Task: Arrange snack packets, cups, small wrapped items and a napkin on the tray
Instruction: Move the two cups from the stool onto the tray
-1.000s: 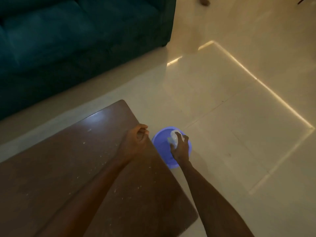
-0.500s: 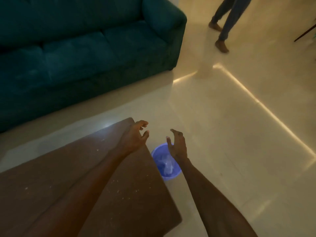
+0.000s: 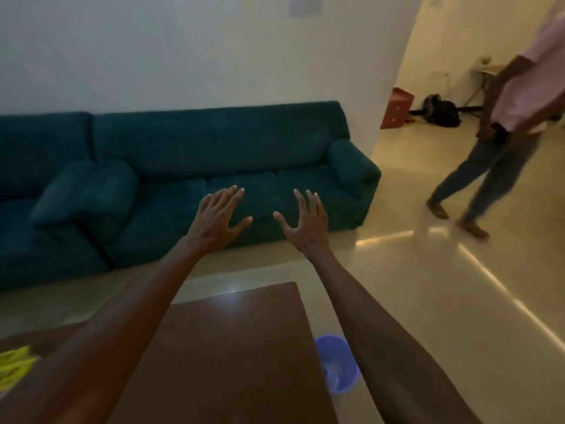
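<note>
Teal sofa (image 3: 214,166) behind both hands, brown table (image 3: 232,356) below forearms, blue bin (image 3: 339,368) under R forearm w/ crumpled napkin (image 3: 331,373) inside, L hand (image 3: 214,221) & R hand (image 3: 305,228) raised, fingers spread, empty.

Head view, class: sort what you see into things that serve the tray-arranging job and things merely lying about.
Job:
left hand, open, empty
right hand, open, empty
brown table
No tray, packets, cups or napkin visible.

Lying about:
blue bin
green sofa
yellow item
passer-by

Glossy brown wooden table (image 3: 232,347), plush teal cloth sofa (image 3: 189,166), translucent purple plastic bin (image 3: 339,367), polished floor (image 3: 428,286)
</note>
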